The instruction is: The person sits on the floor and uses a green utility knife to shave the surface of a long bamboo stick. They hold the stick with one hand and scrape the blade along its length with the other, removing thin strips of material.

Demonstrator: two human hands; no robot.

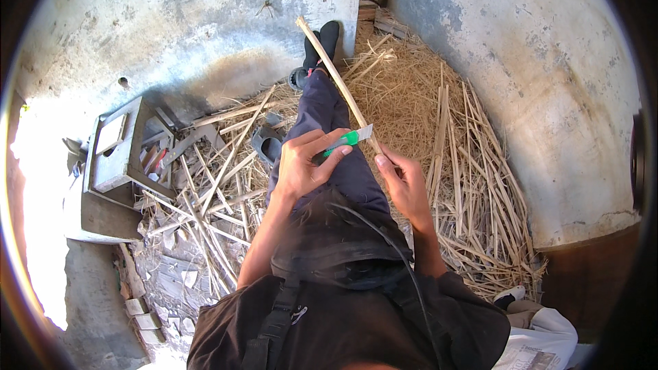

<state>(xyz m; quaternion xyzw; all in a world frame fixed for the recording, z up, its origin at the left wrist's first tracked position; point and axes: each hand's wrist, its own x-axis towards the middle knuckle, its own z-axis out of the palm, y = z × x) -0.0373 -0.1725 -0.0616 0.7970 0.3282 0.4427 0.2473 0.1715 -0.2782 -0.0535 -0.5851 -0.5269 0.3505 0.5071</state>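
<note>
My left hand [306, 163] is closed around a green utility knife [348, 139], its short grey blade pointing right and lying against a pale wooden strip [334, 72]. That long strip, bamboo by its look, runs slantwise over my outstretched legs, from near my feet down to my right hand [403, 181]. Thumb and fingers of my right hand pinch its near end. The blade's edge sits just above that grip, though whether it cuts into the strip I cannot tell.
Thin shavings [404, 99] heap up beyond my right hand, beside a pile of long split strips [473, 178]. More loose sticks [212, 192] lie at left near a grey wooden stool [113, 154] and a grey sandal [266, 144]. Plastered walls [205, 20] stand close around.
</note>
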